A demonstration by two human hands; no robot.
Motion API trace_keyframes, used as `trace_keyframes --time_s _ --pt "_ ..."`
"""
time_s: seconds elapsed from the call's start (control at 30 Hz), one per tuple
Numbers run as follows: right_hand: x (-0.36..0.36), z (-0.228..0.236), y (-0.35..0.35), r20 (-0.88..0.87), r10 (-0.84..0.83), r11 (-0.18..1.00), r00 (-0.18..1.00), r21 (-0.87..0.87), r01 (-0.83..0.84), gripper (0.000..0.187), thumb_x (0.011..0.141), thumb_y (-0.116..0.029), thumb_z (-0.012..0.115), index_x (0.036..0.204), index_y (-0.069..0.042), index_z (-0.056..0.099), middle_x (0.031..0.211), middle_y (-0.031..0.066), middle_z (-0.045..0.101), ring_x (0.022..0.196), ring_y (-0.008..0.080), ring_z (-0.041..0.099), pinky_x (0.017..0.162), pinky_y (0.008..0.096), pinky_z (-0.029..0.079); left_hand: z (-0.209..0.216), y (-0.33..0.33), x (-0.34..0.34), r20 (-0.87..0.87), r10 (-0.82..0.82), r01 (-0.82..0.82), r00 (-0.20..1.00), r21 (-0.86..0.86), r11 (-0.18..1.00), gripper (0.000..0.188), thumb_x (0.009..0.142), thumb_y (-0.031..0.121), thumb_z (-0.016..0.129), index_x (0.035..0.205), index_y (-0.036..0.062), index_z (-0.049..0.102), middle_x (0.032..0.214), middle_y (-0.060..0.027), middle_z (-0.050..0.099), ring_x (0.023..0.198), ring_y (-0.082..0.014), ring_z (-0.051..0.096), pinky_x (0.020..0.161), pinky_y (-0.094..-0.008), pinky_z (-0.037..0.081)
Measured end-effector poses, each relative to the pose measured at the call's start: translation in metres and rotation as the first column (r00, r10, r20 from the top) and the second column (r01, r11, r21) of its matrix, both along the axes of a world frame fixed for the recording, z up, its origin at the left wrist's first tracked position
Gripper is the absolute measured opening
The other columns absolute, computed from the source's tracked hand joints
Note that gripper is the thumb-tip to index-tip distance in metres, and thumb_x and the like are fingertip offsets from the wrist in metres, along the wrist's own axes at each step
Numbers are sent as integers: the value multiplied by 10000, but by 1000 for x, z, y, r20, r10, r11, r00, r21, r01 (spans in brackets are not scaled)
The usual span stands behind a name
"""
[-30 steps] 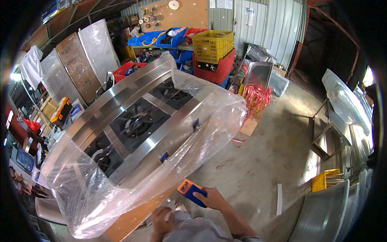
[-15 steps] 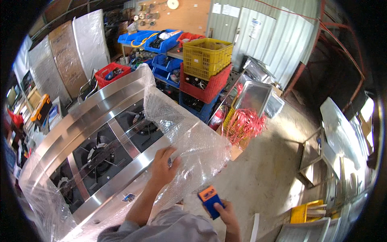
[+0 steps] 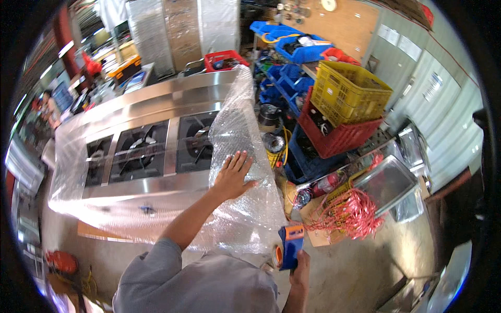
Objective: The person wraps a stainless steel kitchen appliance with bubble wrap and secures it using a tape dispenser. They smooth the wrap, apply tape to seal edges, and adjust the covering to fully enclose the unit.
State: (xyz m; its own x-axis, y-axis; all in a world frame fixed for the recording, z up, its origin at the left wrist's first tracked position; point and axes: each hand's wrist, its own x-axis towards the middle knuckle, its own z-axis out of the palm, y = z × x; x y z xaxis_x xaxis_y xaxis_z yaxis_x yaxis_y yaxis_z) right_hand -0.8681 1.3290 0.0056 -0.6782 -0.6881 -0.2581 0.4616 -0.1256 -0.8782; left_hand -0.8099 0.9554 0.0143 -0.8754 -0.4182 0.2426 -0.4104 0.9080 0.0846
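Note:
A stainless steel gas stove point(image 3: 141, 182) with several black burners stands in front of me, partly covered in clear bubble wrap point(image 3: 255, 219). My left hand point(image 3: 233, 178) lies with fingers spread on the wrap over the stove's right end, holding nothing. Down at the right, my right hand point(image 3: 299, 270) grips a blue and orange tape dispenser point(image 3: 292, 249), apart from the stove. An orange-rimmed roll point(image 3: 277, 256) shows at the dispenser's left side.
Stacked yellow point(image 3: 349, 96) and red point(image 3: 334, 138) crates stand right of the stove, by shelves with blue bins point(image 3: 302, 49). A heap of pink-red strapping point(image 3: 349, 214) and a metal tray point(image 3: 389, 185) lie nearer. A red gas cylinder point(image 3: 61, 262) sits at left on the floor.
The view has swung left, so the stove appears straighter. My left hand has flattened and spread on the wrap near the stove's right end. The dispenser stays in my right hand, now more upright.

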Motion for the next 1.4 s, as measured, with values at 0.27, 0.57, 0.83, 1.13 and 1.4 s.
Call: trace_keyframes --time_s 0.27,0.57,0.83,1.13,1.4 --pt "-111 58 -107 -643 261 965 720 154 -213 347 959 -275 675 1109 38 668 941 96 699 835 170 643 760 332 517 4 44 8 -90 240 -240 967 16 971 762 980 603 511 1540 97 409 1627 -207 304 1522 -371 259 1246 -522 181" --pt "-147 78 -355 -958 208 947 -196 247 -205 455 954 -400 659 1050 43 611 984 301 679 921 489 653 802 543 514 -15 40 12 -199 236 -253 951 -69 965 778 904 616 611 1526 181 440 1609 -145 368 1492 -320 346 1209 -518 280" --pt "-145 53 -413 -941 152 938 -303 234 -257 368 893 -316 726 957 34 630 858 257 690 829 446 667 819 493 510 4 55 27 -44 351 -345 935 108 932 879 886 659 621 1591 225 326 1681 -201 153 1567 -354 115 1253 -566 70" --pt "-153 25 -300 -968 -54 782 247 -195 -592 228 883 -112 726 1062 -9 630 974 162 661 910 360 637 832 442 505 -52 180 73 18 964 -714 264 675 183 997 794 214 763 1622 101 219 1555 -269 407 1439 -391 405 1182 -525 274" --pt "-182 -64 -175 -488 370 915 790 46 -400 204 966 -65 625 1154 9 595 951 101 674 862 194 637 779 345 506 -115 209 114 -12 999 -600 47 799 38 775 829 339 774 1470 14 483 1148 -202 726 1123 -290 682 1004 -394 494"
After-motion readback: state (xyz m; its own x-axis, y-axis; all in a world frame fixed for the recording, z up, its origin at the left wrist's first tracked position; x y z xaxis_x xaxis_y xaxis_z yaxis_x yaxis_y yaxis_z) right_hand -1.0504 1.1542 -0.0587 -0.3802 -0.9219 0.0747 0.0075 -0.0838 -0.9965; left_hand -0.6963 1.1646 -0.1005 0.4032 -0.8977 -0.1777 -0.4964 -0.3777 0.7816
